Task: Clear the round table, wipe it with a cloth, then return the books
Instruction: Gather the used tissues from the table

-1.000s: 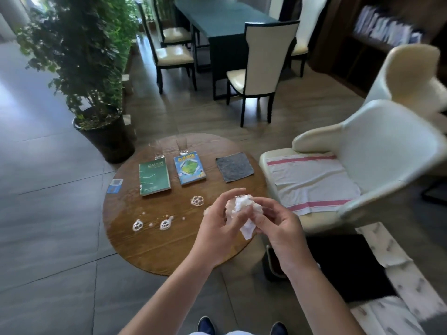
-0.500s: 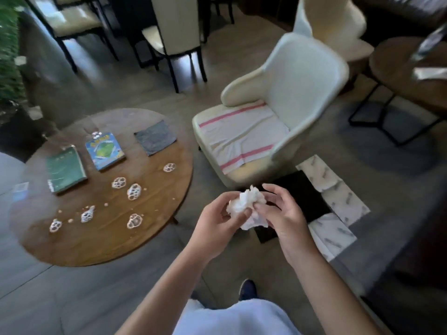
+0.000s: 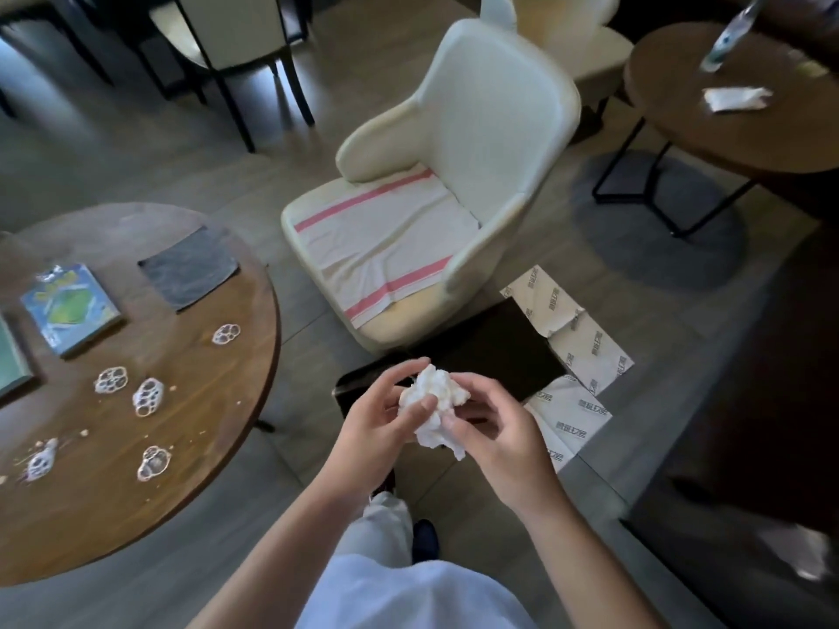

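A crumpled white tissue (image 3: 435, 394) sits between both hands, above a dark open box (image 3: 495, 351) on the floor. My left hand (image 3: 377, 424) grips the tissue from the left and my right hand (image 3: 492, 431) pinches it from the right. The round wooden table (image 3: 113, 506) lies to the left. On it are a blue book (image 3: 68, 306), the edge of a green book (image 3: 11, 365), a dark grey cloth (image 3: 188, 267), several white lotus-root slices (image 3: 147, 396) and crumbs.
A cream armchair (image 3: 490, 129) with a red-striped towel (image 3: 386, 251) stands behind the box. The box's printed flaps (image 3: 572, 401) lie spread on the floor. A second round table (image 3: 744, 129) with a white wrapper is at top right. Dining chairs stand at top left.
My view has swung right and down, away from the round table, so the box now lies under my hands. Both hands have kept hold of the tissue throughout.
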